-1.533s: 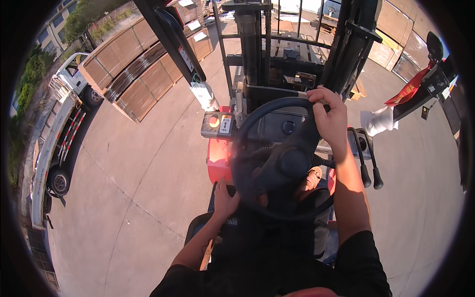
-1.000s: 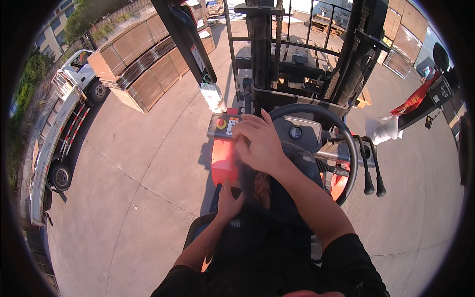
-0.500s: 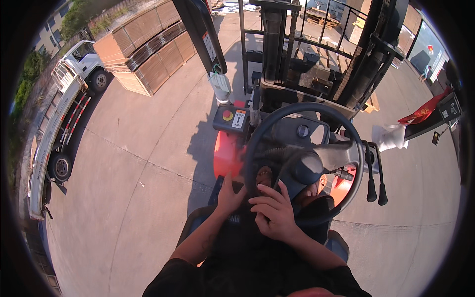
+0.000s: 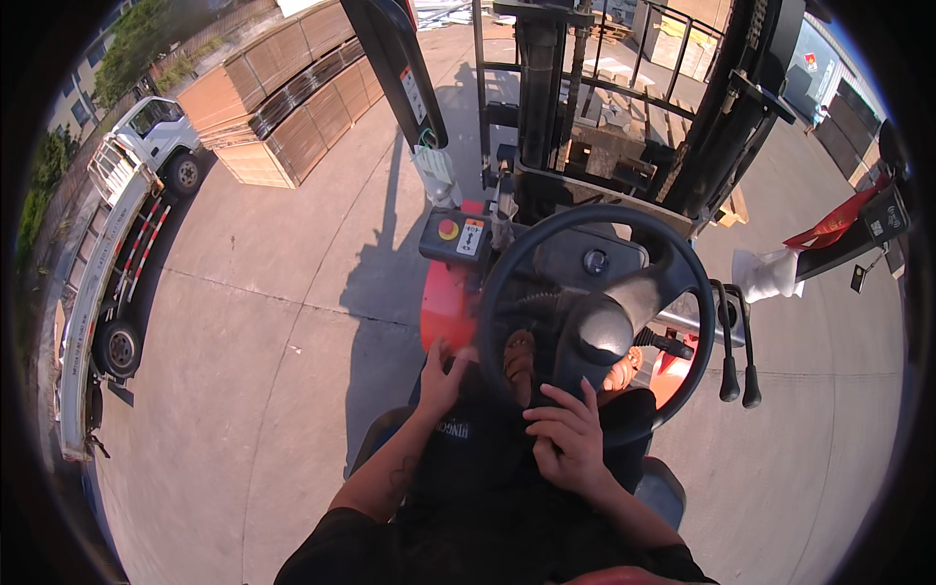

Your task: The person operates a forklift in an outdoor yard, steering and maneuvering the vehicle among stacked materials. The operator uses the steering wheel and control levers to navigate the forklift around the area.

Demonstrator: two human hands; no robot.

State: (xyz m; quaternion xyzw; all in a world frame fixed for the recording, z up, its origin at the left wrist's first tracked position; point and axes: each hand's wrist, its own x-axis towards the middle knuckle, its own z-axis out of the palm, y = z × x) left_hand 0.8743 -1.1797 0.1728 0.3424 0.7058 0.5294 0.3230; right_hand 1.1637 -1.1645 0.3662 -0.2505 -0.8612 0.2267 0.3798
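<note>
The black steering wheel [image 4: 597,211] of a forklift is in front of me. My right hand [image 4: 570,439] is at its lower rim, loosely closed there with the fingers bent and the palm partly hiding the rim. My left hand [image 4: 446,378] is left of the wheel, over my left thigh and beside the red body panel [image 4: 444,310]. Its thumb and fingers are apart, and I see nothing in them. A sandalled foot [image 4: 519,363] shows through the wheel, below the dashboard.
The dark mast [image 4: 541,97] rises ahead. Left of the wheel is a red stop button [image 4: 448,229]; two black-knobbed levers [image 4: 729,380] are at the right. A stack of long cartons [image 4: 292,107] and a white flatbed truck [image 4: 166,132] are at left. Pallets [image 4: 634,112] lie ahead.
The steering wheel has turned counterclockwise, its spoke swinging upward. My right hand has moved right and down with the rim. My left hand has shifted slightly; the surroundings have shifted a little.
</note>
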